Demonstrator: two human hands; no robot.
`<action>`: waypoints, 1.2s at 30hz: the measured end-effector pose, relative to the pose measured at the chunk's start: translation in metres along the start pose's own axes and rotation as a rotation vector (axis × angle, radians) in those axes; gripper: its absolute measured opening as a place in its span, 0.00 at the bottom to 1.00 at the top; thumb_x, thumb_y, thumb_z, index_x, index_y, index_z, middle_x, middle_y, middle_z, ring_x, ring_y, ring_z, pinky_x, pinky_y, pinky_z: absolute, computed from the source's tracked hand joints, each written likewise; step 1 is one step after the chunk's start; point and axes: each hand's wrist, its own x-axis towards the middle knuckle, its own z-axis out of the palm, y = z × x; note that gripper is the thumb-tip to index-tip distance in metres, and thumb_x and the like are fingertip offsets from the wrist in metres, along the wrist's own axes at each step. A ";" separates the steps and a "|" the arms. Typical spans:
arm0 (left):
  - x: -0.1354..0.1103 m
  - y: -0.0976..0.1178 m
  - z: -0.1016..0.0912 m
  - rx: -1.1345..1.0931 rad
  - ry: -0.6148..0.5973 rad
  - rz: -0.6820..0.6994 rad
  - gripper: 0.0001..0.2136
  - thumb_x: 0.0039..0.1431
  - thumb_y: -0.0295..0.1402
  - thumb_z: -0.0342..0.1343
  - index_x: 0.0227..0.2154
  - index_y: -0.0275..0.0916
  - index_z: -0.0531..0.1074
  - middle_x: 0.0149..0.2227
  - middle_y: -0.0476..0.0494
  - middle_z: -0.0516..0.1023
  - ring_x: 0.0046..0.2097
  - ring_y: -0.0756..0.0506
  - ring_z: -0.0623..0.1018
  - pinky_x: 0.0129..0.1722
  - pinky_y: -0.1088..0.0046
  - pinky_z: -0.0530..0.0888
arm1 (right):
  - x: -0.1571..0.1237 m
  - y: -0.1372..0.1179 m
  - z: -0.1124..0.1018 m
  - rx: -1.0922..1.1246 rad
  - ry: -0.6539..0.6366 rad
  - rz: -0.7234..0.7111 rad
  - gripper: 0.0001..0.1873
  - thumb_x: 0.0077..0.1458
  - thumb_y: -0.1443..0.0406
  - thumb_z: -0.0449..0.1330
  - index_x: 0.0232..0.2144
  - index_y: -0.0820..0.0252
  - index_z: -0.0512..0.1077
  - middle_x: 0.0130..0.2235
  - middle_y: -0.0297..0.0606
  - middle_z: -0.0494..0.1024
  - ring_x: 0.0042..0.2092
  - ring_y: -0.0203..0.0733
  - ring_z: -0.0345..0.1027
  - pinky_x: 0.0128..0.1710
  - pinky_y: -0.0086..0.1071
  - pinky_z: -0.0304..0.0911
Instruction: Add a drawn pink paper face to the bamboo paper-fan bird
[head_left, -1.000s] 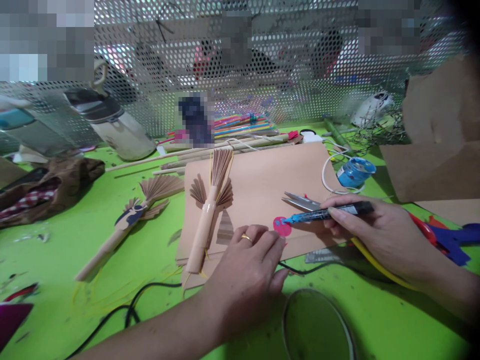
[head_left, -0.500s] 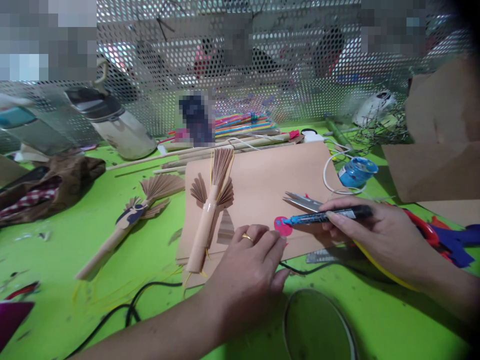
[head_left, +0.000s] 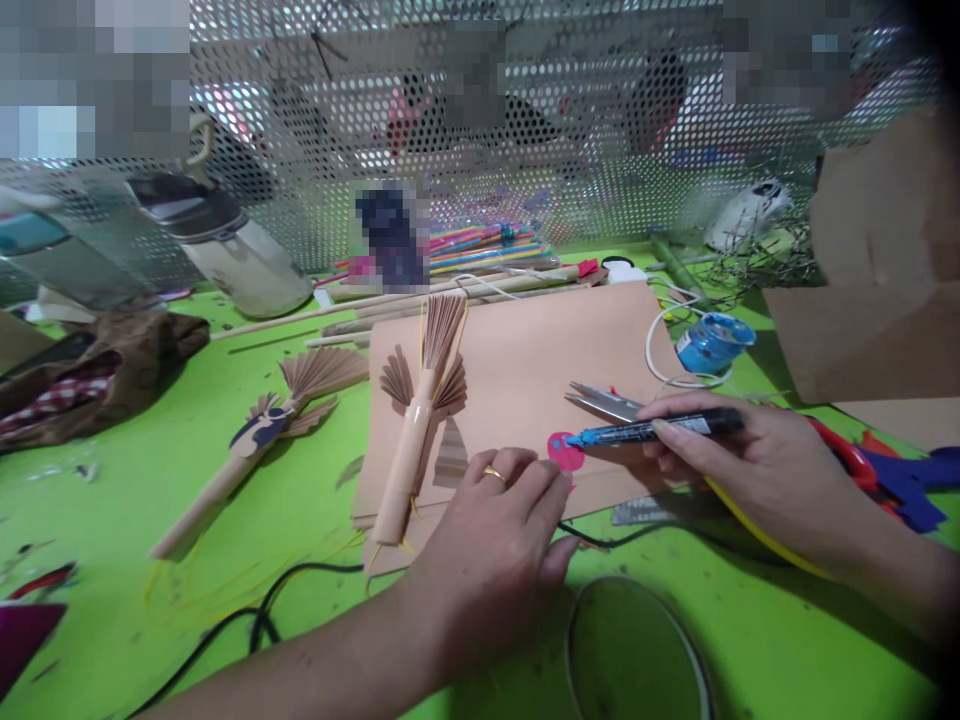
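My right hand (head_left: 720, 450) is closed around a black marker (head_left: 675, 428) with a blue-smeared front end. The marker's tip touches a small pink-red paper circle (head_left: 568, 453) bearing blue marks. My left hand (head_left: 517, 510), with a gold ring on one finger, rests on brown paper (head_left: 525, 350); its bent fingers are slightly apart, fingertips beside the circle. Scissors (head_left: 604, 402) lie partly beneath my right hand, blades pointing left. Left of my left hand is a rolled paper bird shape (head_left: 409, 450) with pleated fans. A second paper bird (head_left: 240, 460), with a dark painted part, lies farther left.
A blue-stained paint jar (head_left: 714, 343) stands at right near a white cord loop. Wooden sticks (head_left: 450, 295) and colourful straws lie along the perforated metal screen (head_left: 600, 150). A bottle (head_left: 232, 250) leans at left. A black cable (head_left: 315, 568) crosses the green table (head_left: 315, 660); twigs sit behind right.
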 end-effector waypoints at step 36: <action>-0.001 0.001 0.000 0.005 0.015 -0.006 0.18 0.64 0.34 0.50 0.53 0.33 0.67 0.51 0.40 0.72 0.53 0.36 0.65 0.51 0.50 0.67 | 0.002 0.000 0.000 0.162 0.021 0.057 0.14 0.56 0.52 0.61 0.37 0.54 0.74 0.27 0.32 0.78 0.29 0.33 0.72 0.26 0.22 0.69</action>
